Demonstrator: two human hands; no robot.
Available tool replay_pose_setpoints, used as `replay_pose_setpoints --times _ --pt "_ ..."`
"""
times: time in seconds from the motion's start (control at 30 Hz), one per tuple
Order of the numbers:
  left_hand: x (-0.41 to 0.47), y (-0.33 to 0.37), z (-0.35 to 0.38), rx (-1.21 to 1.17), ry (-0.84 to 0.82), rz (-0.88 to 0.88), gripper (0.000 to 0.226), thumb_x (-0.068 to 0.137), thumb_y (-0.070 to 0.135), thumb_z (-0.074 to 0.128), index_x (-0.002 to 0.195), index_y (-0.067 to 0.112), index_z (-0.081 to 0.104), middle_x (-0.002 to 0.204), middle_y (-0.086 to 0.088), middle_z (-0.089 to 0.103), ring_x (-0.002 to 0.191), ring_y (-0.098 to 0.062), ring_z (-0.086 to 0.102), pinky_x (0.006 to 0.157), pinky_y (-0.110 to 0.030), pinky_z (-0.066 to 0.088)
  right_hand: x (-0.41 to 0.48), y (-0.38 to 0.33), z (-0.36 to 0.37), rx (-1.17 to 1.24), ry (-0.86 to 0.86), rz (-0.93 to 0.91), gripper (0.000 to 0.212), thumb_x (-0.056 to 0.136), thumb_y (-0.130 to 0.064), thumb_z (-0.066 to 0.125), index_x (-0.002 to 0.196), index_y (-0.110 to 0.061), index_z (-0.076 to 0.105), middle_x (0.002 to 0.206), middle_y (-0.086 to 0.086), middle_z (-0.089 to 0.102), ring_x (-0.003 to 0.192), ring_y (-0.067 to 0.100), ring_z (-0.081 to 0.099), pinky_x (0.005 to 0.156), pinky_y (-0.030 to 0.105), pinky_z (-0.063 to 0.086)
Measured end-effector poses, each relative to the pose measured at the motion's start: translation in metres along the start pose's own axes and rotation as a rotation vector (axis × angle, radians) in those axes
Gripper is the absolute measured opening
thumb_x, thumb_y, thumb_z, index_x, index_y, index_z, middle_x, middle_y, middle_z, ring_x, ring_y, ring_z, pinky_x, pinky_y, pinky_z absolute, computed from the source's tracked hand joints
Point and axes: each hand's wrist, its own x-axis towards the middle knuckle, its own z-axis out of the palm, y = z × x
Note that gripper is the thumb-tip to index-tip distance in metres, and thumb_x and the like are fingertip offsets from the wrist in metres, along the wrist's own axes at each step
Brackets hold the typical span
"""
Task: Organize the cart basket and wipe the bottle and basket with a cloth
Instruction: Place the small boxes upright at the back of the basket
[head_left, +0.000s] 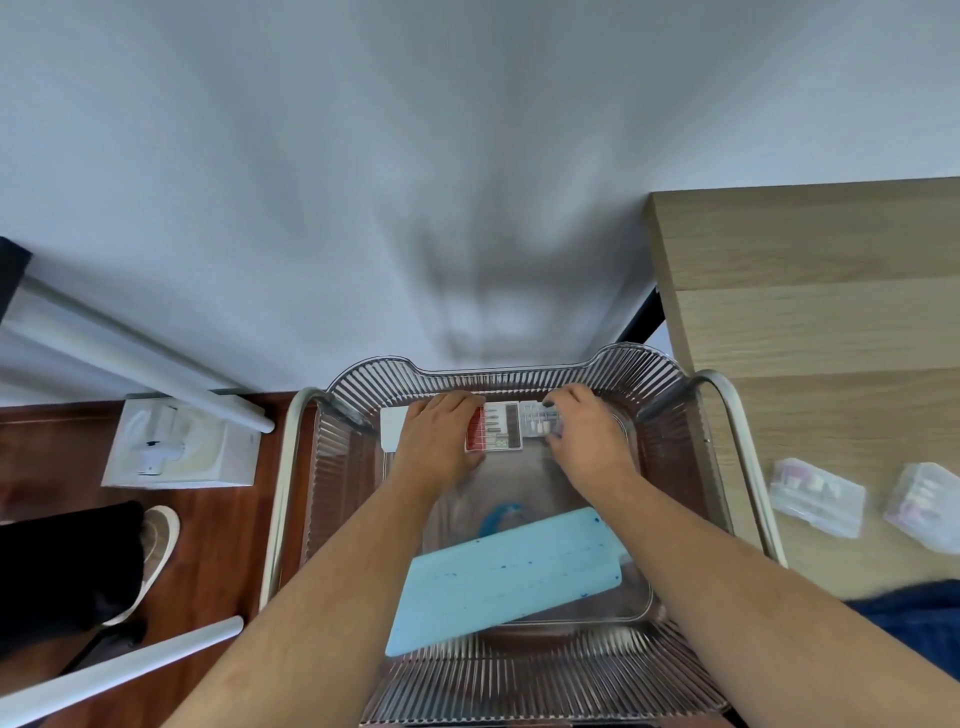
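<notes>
A clear ribbed plastic basket (670, 415) sits in the top of a metal-framed cart (283, 483). Both my hands reach to its far end. My left hand (439, 441) rests on a small case with a red insert and drill bits (493, 430), beside a white box (393, 426). My right hand (584, 434) grips a clear case of small bits (540, 420) next to it. A light blue flat cloth or pad (506, 579) lies tilted across the near half of the basket. A blue curved item (501, 517) shows through the basket floor. No bottle is visible.
A wooden table (810, 312) stands to the right, with two clear plastic cases (815, 496) (922, 506) on it. On the wooden floor at left lies a white boxed device (179, 449), white tubes (140, 364), and a person's shoe (156, 551).
</notes>
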Motion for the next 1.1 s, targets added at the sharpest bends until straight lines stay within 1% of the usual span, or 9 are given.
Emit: replay_pose_setpoints --times 0.23,0.33,0.43,0.5,0.57,0.67,0.8,1.0,1.1 --pt "-0.012 0.009 -0.024 -0.049 -0.081 -0.009 0.073 0.077 0.04 0.072 0.141 0.024 0.041 0.144 0.003 0.046 0.133 -0.018 0.04 0.108 -0.037 0.027 -0.013 -0.009 -0.02 0.022 0.018 -0.003 0.052 0.082 -0.01 0.069 0.13 -0.019 0.05 0.137 0.0 0.045 0.125 0.021 0.042 0.105 0.036 0.04" --pt "-0.018 0.028 -0.065 -0.13 -0.009 0.026 0.066 0.081 0.037 0.069 0.14 0.024 0.043 0.143 0.003 0.048 0.132 -0.018 0.042 0.109 -0.036 0.03 -0.028 -0.019 -0.055 0.098 0.066 -0.064 0.048 0.084 -0.015 0.069 0.127 -0.019 0.051 0.133 -0.001 0.048 0.125 0.018 0.044 0.107 0.031 0.037" --pt "-0.031 0.065 -0.121 -0.264 0.159 0.125 0.059 0.082 0.035 0.071 0.136 0.024 0.05 0.138 0.004 0.053 0.129 -0.017 0.046 0.106 -0.033 0.032 -0.06 -0.023 -0.112 0.193 0.217 -0.15 0.037 0.081 -0.016 0.071 0.116 -0.018 0.058 0.12 0.0 0.054 0.112 0.015 0.051 0.097 0.02 0.035" --pt "-0.036 0.08 -0.133 -0.301 0.19 0.151 0.056 0.082 0.037 0.071 0.133 0.026 0.052 0.135 0.006 0.055 0.126 -0.015 0.046 0.104 -0.031 0.032 -0.069 -0.018 -0.127 0.251 0.245 -0.183 0.033 0.079 -0.013 0.073 0.11 -0.016 0.062 0.111 0.0 0.056 0.1 0.013 0.055 0.088 0.018 0.037" --pt "-0.039 0.11 -0.148 -0.326 0.214 0.238 0.055 0.081 0.038 0.071 0.132 0.027 0.053 0.132 0.006 0.057 0.124 -0.014 0.048 0.104 -0.03 0.033 -0.093 0.003 -0.157 0.311 0.354 -0.133 0.03 0.077 -0.008 0.073 0.105 -0.016 0.065 0.101 -0.004 0.054 0.09 0.01 0.055 0.081 0.018 0.039" --pt "-0.034 0.17 -0.156 -0.317 0.161 0.414 0.056 0.079 0.038 0.073 0.131 0.026 0.055 0.128 0.004 0.06 0.119 -0.016 0.051 0.102 -0.029 0.035 -0.127 0.053 -0.189 0.339 0.48 0.01 0.028 0.079 -0.005 0.072 0.103 -0.016 0.066 0.1 -0.003 0.055 0.089 0.011 0.053 0.078 0.018 0.038" --pt "-0.021 0.244 -0.133 -0.115 -0.008 0.576 0.059 0.081 0.039 0.067 0.135 0.025 0.049 0.135 0.002 0.054 0.124 -0.018 0.048 0.105 -0.034 0.035 -0.169 0.122 -0.199 0.29 0.451 0.223 0.03 0.083 -0.015 0.07 0.111 -0.022 0.061 0.11 -0.005 0.056 0.1 0.014 0.054 0.079 0.02 0.037" --pt "0.005 0.293 -0.087 0.266 -0.247 0.612 0.057 0.081 0.034 0.065 0.133 0.021 0.047 0.135 -0.003 0.051 0.123 -0.025 0.048 0.1 -0.036 0.034 -0.182 0.177 -0.184 0.177 0.262 0.311 0.046 0.084 -0.024 0.067 0.128 -0.023 0.05 0.131 -0.004 0.05 0.121 0.017 0.046 0.093 0.024 0.04" --pt "0.013 0.3 -0.076 0.339 -0.31 0.578 0.051 0.08 0.036 0.068 0.125 0.02 0.052 0.129 -0.005 0.053 0.116 -0.026 0.051 0.095 -0.037 0.036 -0.175 0.192 -0.173 0.107 0.17 0.32 0.059 0.084 -0.025 0.064 0.138 -0.021 0.04 0.142 -0.001 0.042 0.127 0.021 0.042 0.101 0.028 0.038"
